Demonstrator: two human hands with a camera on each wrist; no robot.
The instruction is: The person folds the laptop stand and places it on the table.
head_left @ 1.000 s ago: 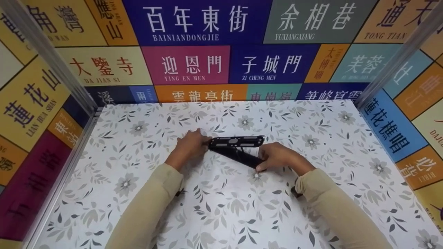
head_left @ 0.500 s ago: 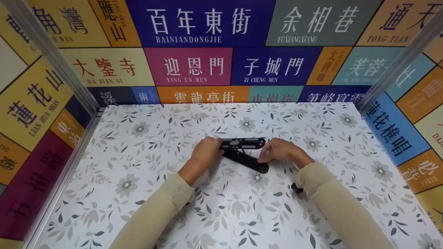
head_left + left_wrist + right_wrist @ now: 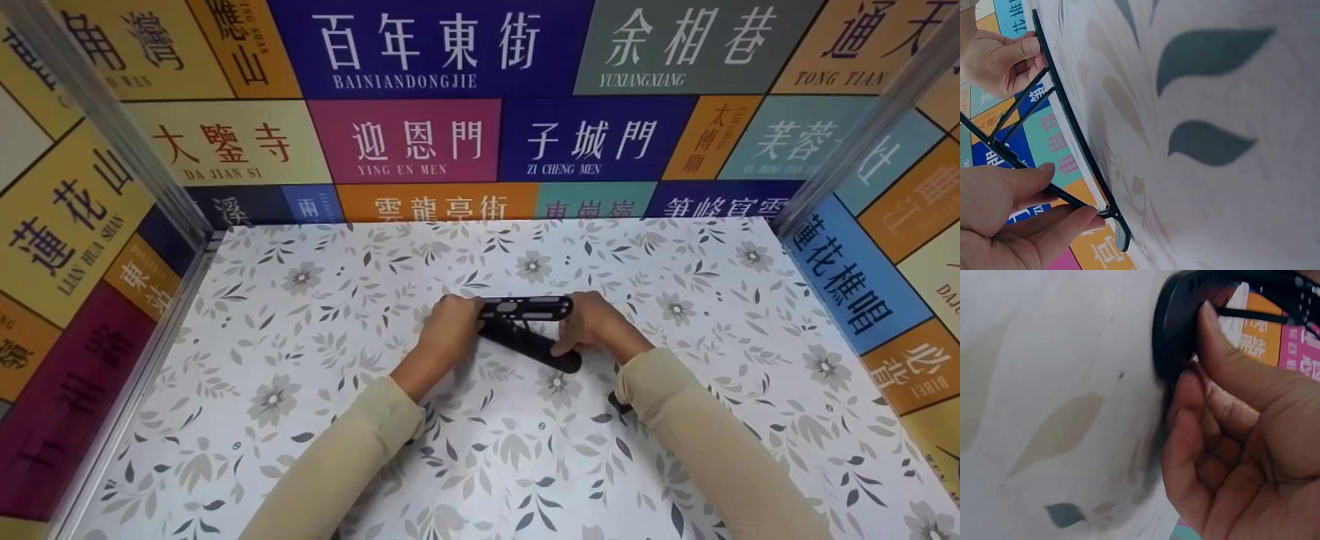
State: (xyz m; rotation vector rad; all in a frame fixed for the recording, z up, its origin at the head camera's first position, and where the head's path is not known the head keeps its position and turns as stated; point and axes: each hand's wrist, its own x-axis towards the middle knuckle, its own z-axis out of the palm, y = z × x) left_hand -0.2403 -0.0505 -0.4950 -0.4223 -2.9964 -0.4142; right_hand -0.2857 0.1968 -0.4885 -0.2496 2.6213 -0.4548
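A black folding stand (image 3: 525,308), with grey pads on its upper plate, stands partly unfolded in the middle of the table. Thin struts prop the upper plate above the lower plate (image 3: 529,345), and the two meet at a hinge on the left. My left hand (image 3: 450,326) pinches the upper plate close to that hinge; in the left wrist view its thumb and fingers (image 3: 1053,175) lie on either side of the plate. At the far right end, my right hand (image 3: 596,322) pinches the lower plate, its thumb on the inner face in the right wrist view. My left hand covers the hinge in the head view.
A white table (image 3: 300,375) with a leaf and flower print lies under the stand. Panels with coloured signs (image 3: 405,139) wall off its back and both sides. Metal posts (image 3: 180,195) stand at the back corners.
My left hand has shifted from the hinge end to the right, over the upper plate. The right hand loosened, then took hold of the lower plate's end again. The stand stays spread about as before.
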